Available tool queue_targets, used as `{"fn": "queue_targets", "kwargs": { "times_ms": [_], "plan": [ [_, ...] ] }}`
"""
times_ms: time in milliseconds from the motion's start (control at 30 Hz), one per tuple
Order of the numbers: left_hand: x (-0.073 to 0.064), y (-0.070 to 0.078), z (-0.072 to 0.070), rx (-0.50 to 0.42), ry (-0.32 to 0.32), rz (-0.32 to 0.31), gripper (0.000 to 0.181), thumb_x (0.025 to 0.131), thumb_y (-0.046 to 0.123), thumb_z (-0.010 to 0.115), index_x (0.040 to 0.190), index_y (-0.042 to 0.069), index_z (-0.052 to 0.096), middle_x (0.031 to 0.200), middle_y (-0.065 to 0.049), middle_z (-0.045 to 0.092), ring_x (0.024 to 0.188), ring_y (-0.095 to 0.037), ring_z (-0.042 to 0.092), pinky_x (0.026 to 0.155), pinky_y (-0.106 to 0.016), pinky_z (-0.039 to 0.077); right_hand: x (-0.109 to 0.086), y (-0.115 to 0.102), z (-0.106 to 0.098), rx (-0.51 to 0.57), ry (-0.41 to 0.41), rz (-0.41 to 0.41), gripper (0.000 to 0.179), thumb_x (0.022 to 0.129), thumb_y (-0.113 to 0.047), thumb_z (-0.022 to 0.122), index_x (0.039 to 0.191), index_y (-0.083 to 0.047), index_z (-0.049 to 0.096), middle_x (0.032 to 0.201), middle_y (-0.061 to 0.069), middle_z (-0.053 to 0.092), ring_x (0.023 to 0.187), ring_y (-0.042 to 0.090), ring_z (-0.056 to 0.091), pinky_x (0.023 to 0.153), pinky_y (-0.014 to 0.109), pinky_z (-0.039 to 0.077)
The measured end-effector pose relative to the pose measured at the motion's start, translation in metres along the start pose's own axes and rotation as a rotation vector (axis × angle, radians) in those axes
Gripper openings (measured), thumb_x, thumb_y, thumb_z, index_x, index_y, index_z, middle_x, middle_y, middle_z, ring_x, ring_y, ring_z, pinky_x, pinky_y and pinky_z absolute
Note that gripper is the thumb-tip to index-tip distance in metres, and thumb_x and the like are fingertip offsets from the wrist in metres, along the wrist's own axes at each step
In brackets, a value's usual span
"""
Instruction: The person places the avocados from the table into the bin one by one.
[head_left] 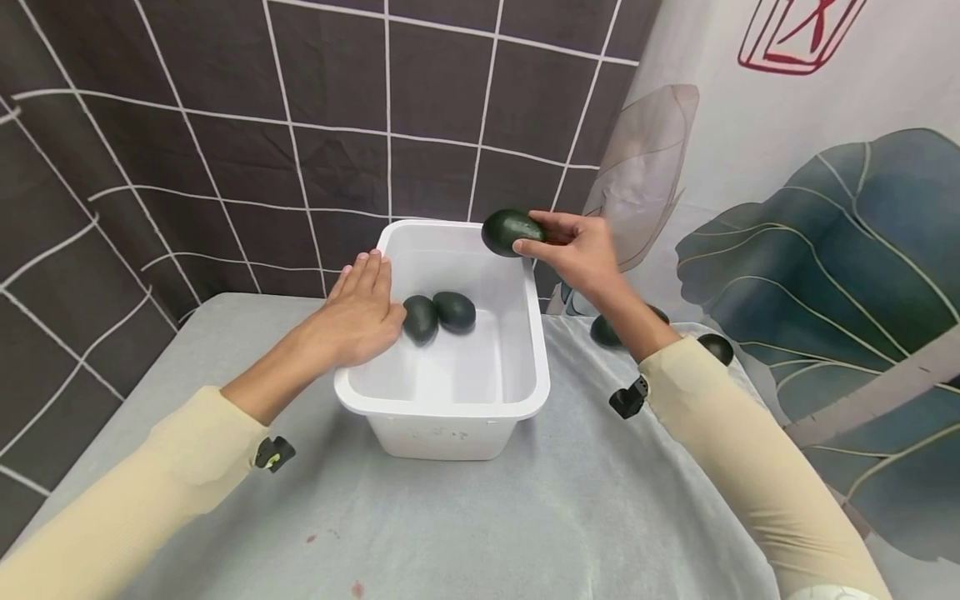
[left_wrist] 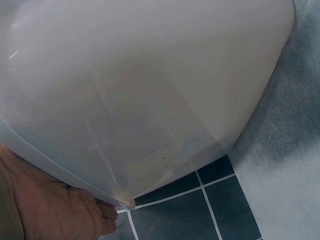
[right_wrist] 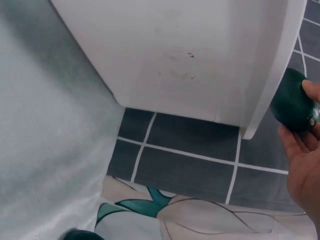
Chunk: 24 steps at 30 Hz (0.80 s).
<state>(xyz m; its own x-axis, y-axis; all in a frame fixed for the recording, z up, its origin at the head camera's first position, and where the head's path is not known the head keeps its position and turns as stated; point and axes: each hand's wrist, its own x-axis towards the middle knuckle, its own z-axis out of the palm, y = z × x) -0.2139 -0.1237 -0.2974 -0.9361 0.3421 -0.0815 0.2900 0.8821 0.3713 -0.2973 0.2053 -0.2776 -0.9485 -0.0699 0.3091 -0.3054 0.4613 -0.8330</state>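
A white plastic basin (head_left: 442,408) stands on the cloth-covered table, with two dark green avocados (head_left: 454,312) lying side by side on its floor. Over the basin's far right corner, my right hand (head_left: 577,250) pinches another avocado (head_left: 510,232) between thumb and fingers; the right wrist view shows this avocado (right_wrist: 291,100) beside the rim. My left hand (head_left: 363,317) rests on the basin's left rim, fingers straight and palm down. In the left wrist view the left hand (left_wrist: 60,210) lies along the rim, partly cut off by the frame.
More avocados lie on the table to the right, one (head_left: 606,332) partly behind my right forearm and another (head_left: 717,348) near the table's right edge. A dark grid-patterned cloth (head_left: 330,167) hangs behind the basin. A leaf-printed curtain (head_left: 825,250) hangs at the right.
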Motion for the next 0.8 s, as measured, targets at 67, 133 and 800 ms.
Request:
{"fn": "queue_targets", "kwargs": {
  "times_ms": [67, 133, 800],
  "plan": [
    [0.001, 0.000, 0.000, 0.002, 0.002, 0.001, 0.081, 0.114, 0.034, 0.022, 0.176, -0.011, -0.003, 0.188, -0.029, -0.013, 0.177, -0.046, -0.016, 0.145, -0.059, -0.008, 0.001, 0.001, 0.002, -0.005, 0.002, 0.002, 0.055, 0.090, -0.024, 0.096, 0.141, -0.011, 0.081, 0.136, 0.015, 0.082, 0.123, 0.025, 0.083, 0.087, 0.012, 0.062],
    [0.002, 0.000, 0.000, 0.004, 0.001, 0.000, 0.081, 0.114, 0.034, 0.022, 0.176, -0.011, -0.003, 0.187, -0.029, -0.013, 0.177, -0.045, -0.016, 0.145, -0.059, -0.008, 0.001, 0.000, 0.004, -0.019, 0.002, 0.000, 0.056, 0.089, -0.025, 0.096, 0.141, -0.012, 0.081, 0.136, 0.014, 0.083, 0.124, 0.027, 0.082, 0.086, 0.012, 0.061],
    [0.000, 0.000, 0.000, 0.009, 0.006, -0.002, 0.081, 0.113, 0.034, 0.023, 0.176, -0.011, -0.002, 0.188, -0.029, -0.013, 0.177, -0.045, -0.015, 0.145, -0.059, -0.008, 0.005, 0.004, 0.021, -0.065, -0.001, -0.042, 0.055, 0.087, -0.019, 0.097, 0.139, -0.009, 0.082, 0.134, 0.014, 0.083, 0.119, 0.031, 0.084, 0.085, 0.013, 0.063]
  ]
}}
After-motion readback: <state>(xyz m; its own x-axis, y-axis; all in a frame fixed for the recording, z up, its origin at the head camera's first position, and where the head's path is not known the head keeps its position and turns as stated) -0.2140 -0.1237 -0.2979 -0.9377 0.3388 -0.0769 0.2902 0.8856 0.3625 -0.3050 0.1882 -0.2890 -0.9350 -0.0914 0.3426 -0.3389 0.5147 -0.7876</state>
